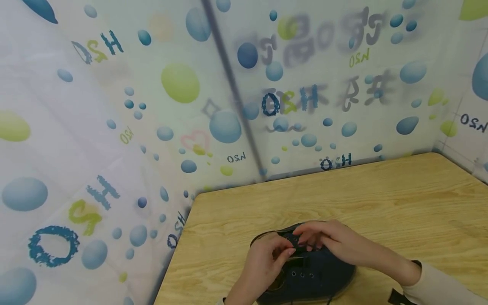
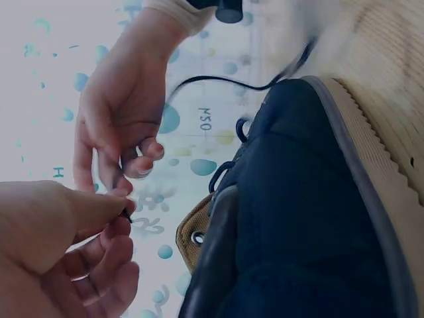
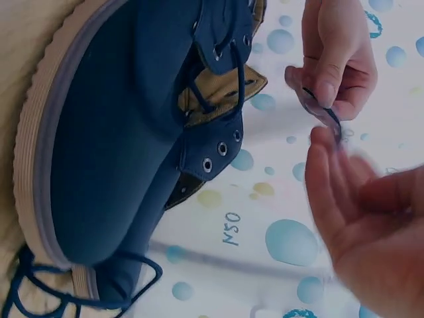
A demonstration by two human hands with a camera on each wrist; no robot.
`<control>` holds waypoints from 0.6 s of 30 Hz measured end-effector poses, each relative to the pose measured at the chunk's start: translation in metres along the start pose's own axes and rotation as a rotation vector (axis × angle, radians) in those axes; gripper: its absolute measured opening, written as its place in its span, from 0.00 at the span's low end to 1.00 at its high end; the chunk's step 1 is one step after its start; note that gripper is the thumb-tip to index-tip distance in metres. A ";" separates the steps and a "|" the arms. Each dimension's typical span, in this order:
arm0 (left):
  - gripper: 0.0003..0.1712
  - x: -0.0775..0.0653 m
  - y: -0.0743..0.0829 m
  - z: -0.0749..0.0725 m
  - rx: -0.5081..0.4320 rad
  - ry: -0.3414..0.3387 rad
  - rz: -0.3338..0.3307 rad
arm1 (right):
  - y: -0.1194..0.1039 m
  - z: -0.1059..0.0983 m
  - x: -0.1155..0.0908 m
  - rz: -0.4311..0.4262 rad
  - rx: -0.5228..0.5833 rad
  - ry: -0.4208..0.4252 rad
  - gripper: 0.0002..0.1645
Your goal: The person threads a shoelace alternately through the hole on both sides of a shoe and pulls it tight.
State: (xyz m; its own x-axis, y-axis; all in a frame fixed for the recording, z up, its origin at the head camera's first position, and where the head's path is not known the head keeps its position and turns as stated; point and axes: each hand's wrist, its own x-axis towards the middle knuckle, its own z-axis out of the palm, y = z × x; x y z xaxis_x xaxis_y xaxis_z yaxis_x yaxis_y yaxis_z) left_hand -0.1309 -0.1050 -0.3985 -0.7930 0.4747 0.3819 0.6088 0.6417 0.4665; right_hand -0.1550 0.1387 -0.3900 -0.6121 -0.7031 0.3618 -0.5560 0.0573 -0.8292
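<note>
A dark blue lace-up shoe point(image 1: 328, 275) with a pale ridged sole lies on the table below both hands. Beside it, partly hidden behind the hands, is a second dark shoe point(image 1: 263, 237). My left hand point(image 1: 263, 260) pinches the dark shoelace point(image 3: 335, 119) between thumb and fingertips, above the shoes. Close against that pinch are the fingertips of my right hand point(image 1: 345, 243), its fingers nearly straight and its thumb apart in the right wrist view. Metal eyelets point(image 3: 222, 148) line the shoe's flap, and lace loops point(image 2: 222, 173) stand out from the shoe in the left wrist view.
The wood-grain table point(image 1: 381, 199) extends behind and to the right of the shoes. A patterned curtain point(image 1: 145, 118) hangs along its back and left side. Loose lace point(image 3: 59, 271) lies looped by the shoe toe in the right wrist view.
</note>
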 end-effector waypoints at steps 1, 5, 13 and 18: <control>0.06 -0.001 0.001 0.000 0.051 0.003 0.033 | 0.000 0.000 0.001 0.058 0.022 0.013 0.19; 0.06 -0.004 0.006 0.000 0.199 0.044 0.157 | 0.006 0.007 0.002 0.195 0.097 0.008 0.19; 0.05 -0.005 0.005 0.002 0.255 0.057 0.130 | 0.015 0.019 0.002 0.190 -0.011 -0.003 0.11; 0.13 -0.007 -0.002 -0.004 0.310 -0.197 -0.021 | 0.009 0.012 0.004 0.252 -0.172 0.118 0.10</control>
State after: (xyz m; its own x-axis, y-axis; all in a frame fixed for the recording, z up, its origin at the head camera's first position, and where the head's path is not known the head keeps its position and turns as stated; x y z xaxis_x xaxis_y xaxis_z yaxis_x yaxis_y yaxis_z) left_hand -0.1270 -0.1119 -0.3993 -0.8132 0.5466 0.1999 0.5799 0.7904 0.1975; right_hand -0.1558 0.1283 -0.4011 -0.7976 -0.5656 0.2096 -0.4598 0.3452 -0.8182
